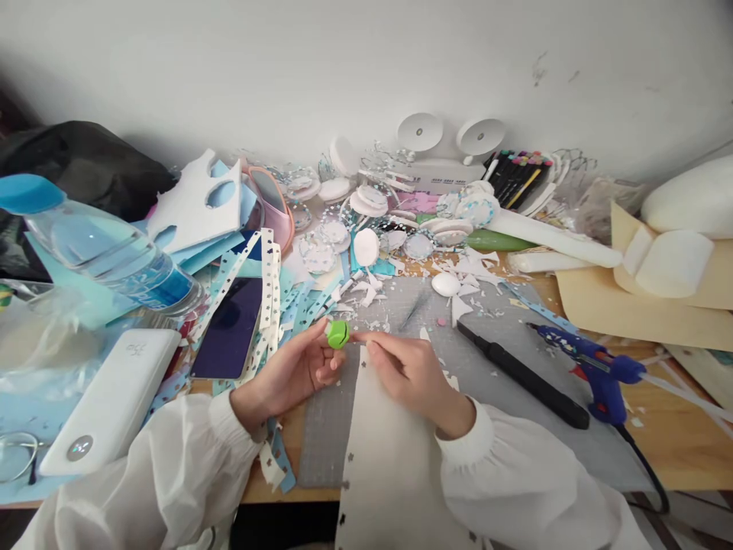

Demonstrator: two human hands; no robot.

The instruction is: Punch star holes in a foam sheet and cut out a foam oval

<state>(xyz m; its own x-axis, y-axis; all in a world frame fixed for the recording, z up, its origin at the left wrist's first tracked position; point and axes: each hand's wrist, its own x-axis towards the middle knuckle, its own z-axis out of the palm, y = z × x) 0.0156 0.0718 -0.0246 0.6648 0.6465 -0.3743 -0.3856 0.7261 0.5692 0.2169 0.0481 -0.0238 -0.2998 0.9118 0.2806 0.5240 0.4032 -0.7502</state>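
A small bright green craft punch (337,334) sits in my left hand (303,359), held up at the fingertips with the lower fingers curled. My right hand (409,370) reaches in from the other side, its index finger stretched toward the punch and its thumb close beneath. What lies in that pinch, if anything, is too small to make out. Below the right hand a long white paper sheet (395,473), with small shaped holes along its edges, runs over the grey cutting mat (324,451) and past the table's front edge.
Right of the hands lie a black-handled tool (527,374) and a blue glue gun (595,359) with its cord. To the left are a phone (226,328), a white power bank (111,405) and a water bottle (120,252). White discs (366,247) and paper scraps crowd the back.
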